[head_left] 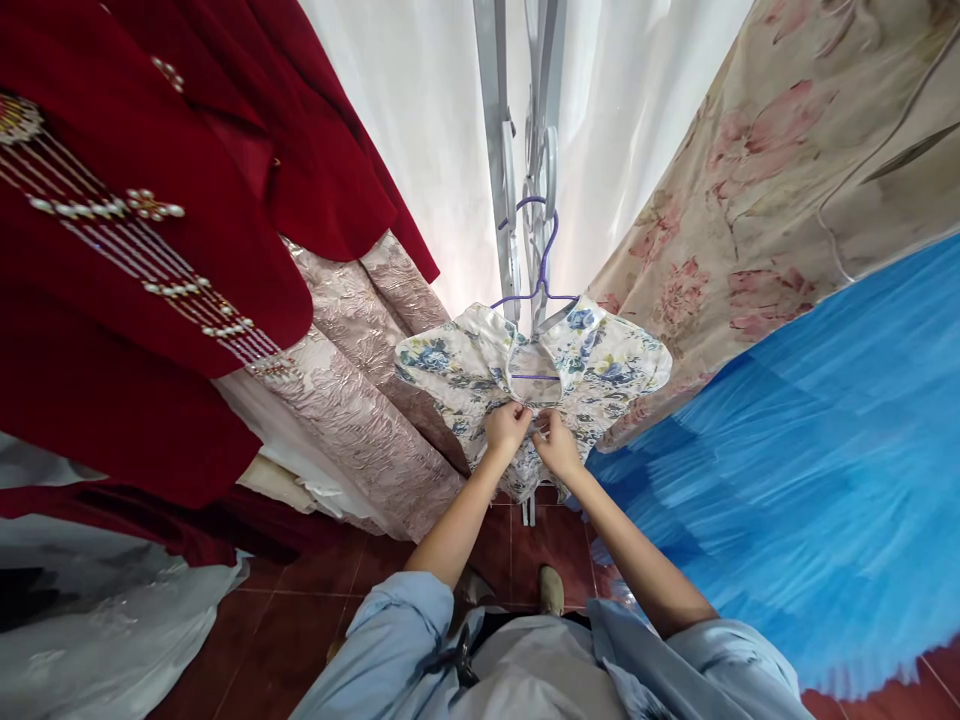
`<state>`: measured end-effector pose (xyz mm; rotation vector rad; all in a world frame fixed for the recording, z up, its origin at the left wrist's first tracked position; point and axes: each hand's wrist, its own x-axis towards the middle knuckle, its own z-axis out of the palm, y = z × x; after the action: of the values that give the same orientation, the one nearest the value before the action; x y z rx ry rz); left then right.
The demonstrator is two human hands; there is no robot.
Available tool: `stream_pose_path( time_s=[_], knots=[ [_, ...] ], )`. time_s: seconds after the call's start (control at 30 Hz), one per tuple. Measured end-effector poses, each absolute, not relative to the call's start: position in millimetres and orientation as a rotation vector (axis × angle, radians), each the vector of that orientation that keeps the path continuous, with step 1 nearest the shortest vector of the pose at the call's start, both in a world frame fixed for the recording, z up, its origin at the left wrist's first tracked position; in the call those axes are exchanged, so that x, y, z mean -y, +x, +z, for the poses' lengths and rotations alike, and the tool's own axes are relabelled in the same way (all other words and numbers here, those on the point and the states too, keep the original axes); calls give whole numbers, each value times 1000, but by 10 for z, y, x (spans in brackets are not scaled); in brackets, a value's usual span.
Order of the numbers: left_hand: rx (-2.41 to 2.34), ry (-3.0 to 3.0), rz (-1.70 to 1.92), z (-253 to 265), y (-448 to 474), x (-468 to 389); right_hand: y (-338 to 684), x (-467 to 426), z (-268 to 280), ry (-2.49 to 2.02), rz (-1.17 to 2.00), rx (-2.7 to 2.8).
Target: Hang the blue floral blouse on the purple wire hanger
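The floral dress (480,375) hung on a purple hanger (537,285) from the metal rack (499,150), straight ahead of the person and between a pink brocade garment (352,400) and a blue tulle skirt (787,470). Its long axis ran vertically, neckline up toward the hook and hem down toward the tiled floor (300,620). Both hands met just below the collar: the left hand (507,428) and right hand (556,445) each pinched the front fabric, fingertips nearly touching, equally near.
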<state>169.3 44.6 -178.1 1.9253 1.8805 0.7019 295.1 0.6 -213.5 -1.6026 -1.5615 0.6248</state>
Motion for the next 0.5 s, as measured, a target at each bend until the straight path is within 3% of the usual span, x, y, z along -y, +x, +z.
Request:
stream_pose_path(
  time_s=[0.5],
  knots=[
    [-1463, 2482, 196, -1489, 1396, 157, 2804, 393, -2438, -1541, 554, 1772]
  ],
)
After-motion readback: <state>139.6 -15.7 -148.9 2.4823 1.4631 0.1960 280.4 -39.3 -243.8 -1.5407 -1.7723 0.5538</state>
